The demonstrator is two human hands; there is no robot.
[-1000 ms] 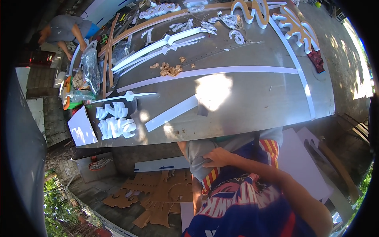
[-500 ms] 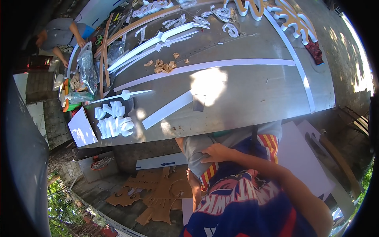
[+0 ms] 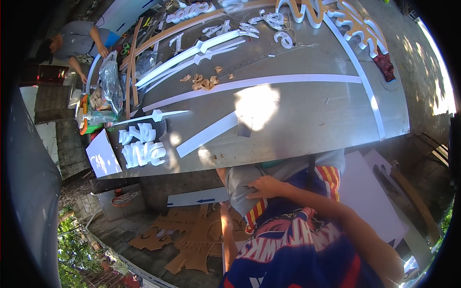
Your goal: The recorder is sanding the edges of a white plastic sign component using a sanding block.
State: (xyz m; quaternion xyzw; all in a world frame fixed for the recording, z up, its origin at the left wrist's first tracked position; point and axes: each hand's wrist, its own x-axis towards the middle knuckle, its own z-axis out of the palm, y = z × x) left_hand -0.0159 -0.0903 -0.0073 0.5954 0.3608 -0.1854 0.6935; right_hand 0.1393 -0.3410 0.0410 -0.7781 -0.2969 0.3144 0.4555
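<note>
Our left hand (image 3: 224, 207) hangs low, grip unclear; pale panel (image 3: 194, 197) just left, brown cut-out board (image 3: 198, 228) below-left. Right hand (image 3: 263, 187), fingers loosely apart, rests on grey shorts (image 3: 237, 185): we'd best brace there.

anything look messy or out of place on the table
Mainly the crumpled brown scraps, strewn loose on the metal table: ragged and irregular, they look like litter beside the smooth, long white strip. A dark red cloth also sits bunched by the table's right edge.
</note>
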